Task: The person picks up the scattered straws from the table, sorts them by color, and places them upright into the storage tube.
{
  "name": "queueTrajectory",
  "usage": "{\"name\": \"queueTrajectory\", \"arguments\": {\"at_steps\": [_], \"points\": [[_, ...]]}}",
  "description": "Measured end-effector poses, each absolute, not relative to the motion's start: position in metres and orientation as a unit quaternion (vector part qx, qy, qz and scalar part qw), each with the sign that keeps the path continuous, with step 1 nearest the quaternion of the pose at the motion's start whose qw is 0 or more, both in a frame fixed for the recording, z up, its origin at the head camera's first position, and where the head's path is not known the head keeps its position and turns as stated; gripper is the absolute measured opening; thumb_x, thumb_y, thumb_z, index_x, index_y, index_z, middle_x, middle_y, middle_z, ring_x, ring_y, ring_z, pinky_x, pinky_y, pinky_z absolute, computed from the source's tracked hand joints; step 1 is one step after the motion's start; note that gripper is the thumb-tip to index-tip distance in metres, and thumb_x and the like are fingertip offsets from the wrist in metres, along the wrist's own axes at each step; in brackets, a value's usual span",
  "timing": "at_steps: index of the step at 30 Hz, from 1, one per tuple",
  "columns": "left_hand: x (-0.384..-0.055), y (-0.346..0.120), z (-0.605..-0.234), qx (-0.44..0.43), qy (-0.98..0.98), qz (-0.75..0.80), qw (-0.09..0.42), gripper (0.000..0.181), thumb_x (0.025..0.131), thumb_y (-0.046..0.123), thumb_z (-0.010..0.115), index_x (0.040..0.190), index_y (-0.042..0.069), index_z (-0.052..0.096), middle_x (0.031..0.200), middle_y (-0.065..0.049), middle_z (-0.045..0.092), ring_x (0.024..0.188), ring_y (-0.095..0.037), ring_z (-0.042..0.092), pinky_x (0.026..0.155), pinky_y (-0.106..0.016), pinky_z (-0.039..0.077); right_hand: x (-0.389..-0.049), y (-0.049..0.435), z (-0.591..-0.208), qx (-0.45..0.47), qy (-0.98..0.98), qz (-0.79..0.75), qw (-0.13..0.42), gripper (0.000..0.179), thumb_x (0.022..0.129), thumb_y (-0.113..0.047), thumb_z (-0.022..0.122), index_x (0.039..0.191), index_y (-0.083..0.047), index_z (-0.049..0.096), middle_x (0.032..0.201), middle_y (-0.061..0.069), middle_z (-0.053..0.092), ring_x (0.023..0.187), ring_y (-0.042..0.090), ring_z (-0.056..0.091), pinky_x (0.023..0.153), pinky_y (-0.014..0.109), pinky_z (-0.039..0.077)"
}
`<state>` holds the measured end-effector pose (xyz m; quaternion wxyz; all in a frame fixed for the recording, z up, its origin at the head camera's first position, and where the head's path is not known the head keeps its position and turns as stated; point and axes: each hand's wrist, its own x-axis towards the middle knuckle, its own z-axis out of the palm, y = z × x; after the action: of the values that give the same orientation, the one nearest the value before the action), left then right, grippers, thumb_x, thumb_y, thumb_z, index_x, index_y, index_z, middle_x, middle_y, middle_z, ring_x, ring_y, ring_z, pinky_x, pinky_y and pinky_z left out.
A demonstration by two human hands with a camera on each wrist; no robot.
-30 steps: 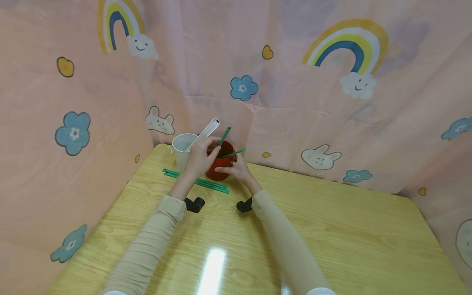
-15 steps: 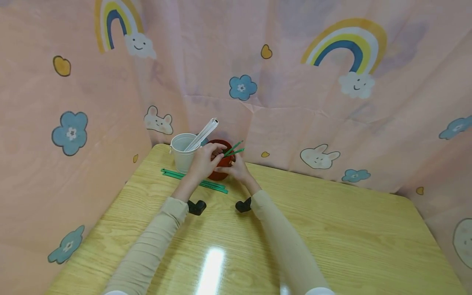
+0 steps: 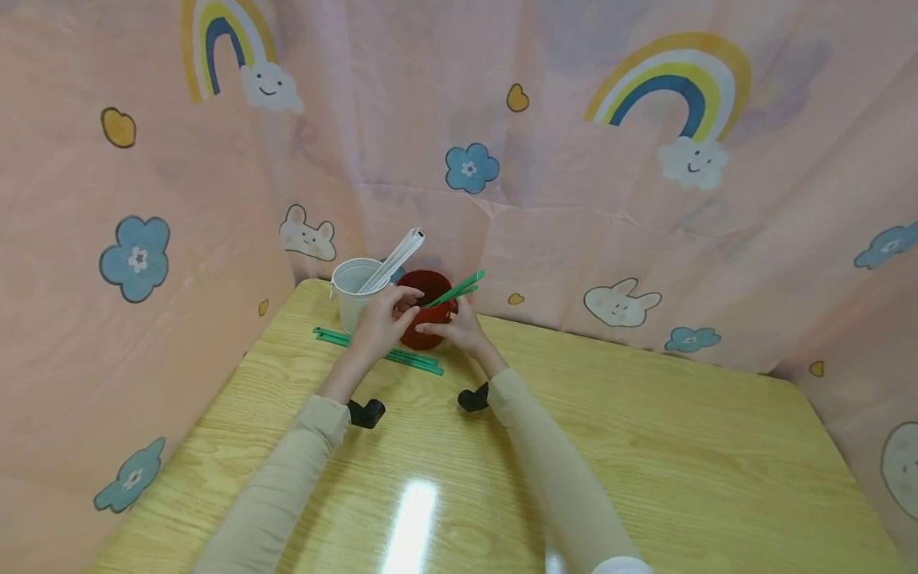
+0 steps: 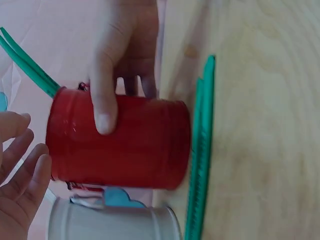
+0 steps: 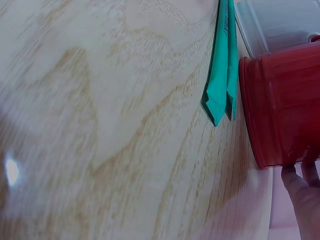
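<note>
A red bucket (image 3: 425, 336) stands near the table's back edge, with two slim green wrapped sticks (image 3: 462, 287) leaning out over its rim to the right. My right hand (image 3: 466, 328) grips the bucket's right side, thumb (image 4: 104, 112) across its front. At the rim's left side is my left hand (image 3: 382, 317); its fingers (image 4: 36, 175) are loosely bent and hold nothing in the left wrist view. Two more green wrapped sticks (image 5: 218, 85) lie side by side on the table in front of the bucket, partly behind my left arm in the head view.
Left of the red bucket stands a white bucket (image 3: 350, 309) with white wrapped sticks (image 3: 397, 259) leaning in it. A patterned pink cloth (image 3: 552, 255) hangs behind the wooden table (image 3: 645, 446). Black wrist-worn pieces (image 3: 367, 414) show under both forearms.
My left hand has lowered a green stick into the red bucket beside another, let it go and drawn back left. My right hand has kept its grip on the bucket.
</note>
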<state>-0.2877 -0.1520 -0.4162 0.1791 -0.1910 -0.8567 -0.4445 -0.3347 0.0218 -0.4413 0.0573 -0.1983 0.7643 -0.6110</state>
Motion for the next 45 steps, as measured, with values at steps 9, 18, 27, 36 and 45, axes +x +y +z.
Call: {"name": "queueTrajectory", "arguments": {"at_steps": [9,18,27,36,45], "points": [[-0.283,-0.178,-0.431,-0.176,-0.874,-0.431,0.139,0.024,0.088,0.006,0.067,0.111,-0.001,0.067,0.105,-0.017,0.068,0.096,-0.030,0.065,0.082,-0.043,0.056,-0.337,0.020,-0.444,-0.223,0.755,-0.616,0.034,0.069,0.077,0.002,0.076,0.136,0.002,0.042,0.134,0.021,0.050,0.120,0.028,0.046,0.101,0.050,0.044],[-0.284,-0.197,-0.450,-0.172,-0.902,-0.389,0.073,0.028,0.087,0.005,0.067,0.114,-0.004,0.066,0.113,-0.020,0.068,0.099,-0.035,0.064,0.087,-0.047,0.053,-0.339,0.022,-0.444,-0.214,0.744,-0.631,0.053,0.071,0.077,0.003,0.075,0.139,0.000,0.040,0.137,0.022,0.049,0.127,0.034,0.043,0.106,0.052,0.041],[-0.283,-0.202,-0.462,-0.193,-0.918,-0.345,0.025,0.034,0.085,0.002,0.068,0.117,-0.006,0.064,0.112,-0.021,0.068,0.106,-0.035,0.064,0.096,-0.047,0.049,-0.337,0.021,-0.443,-0.208,0.751,-0.625,0.048,0.069,0.077,0.002,0.076,0.137,0.000,0.041,0.136,0.021,0.050,0.125,0.032,0.045,0.104,0.051,0.043],[-0.282,-0.208,-0.470,-0.208,-0.925,-0.318,0.007,0.029,0.084,0.001,0.069,0.113,-0.003,0.068,0.112,-0.017,0.070,0.109,-0.032,0.064,0.098,-0.046,0.048,-0.334,0.021,-0.441,-0.212,0.752,-0.623,0.047,0.070,0.077,0.002,0.076,0.138,0.002,0.041,0.135,0.022,0.050,0.122,0.029,0.046,0.103,0.048,0.044],[-0.279,-0.211,-0.468,-0.206,-0.941,-0.267,-0.002,0.025,0.084,0.001,0.069,0.109,0.001,0.071,0.109,-0.014,0.071,0.108,-0.032,0.063,0.096,-0.046,0.049,-0.347,0.021,-0.458,-0.215,0.751,-0.623,0.029,0.071,0.077,0.002,0.077,0.138,-0.004,0.041,0.136,0.017,0.050,0.125,0.030,0.045,0.103,0.051,0.044]]}}
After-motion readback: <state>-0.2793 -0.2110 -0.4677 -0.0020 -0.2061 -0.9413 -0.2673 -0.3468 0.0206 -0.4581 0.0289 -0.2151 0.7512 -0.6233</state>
